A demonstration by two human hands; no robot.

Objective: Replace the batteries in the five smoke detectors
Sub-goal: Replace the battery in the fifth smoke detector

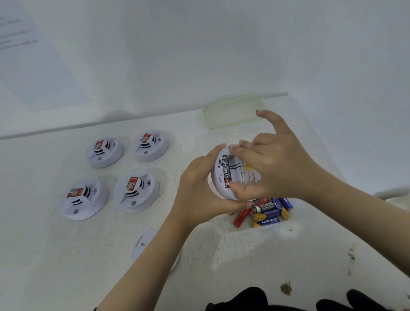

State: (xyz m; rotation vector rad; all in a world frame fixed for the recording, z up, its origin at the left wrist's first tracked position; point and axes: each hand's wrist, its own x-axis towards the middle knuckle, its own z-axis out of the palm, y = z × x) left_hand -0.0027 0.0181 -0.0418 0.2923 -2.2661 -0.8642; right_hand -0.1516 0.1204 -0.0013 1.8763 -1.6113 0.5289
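Clearly, battery [226, 172] in detector [245, 179] runs near-to-far.

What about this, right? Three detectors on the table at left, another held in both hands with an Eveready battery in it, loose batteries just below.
No: the head view shows four detectors on the table, not three. Rest holds: left hand and right hand hold another detector, Eveready battery in it, loose batteries just below.
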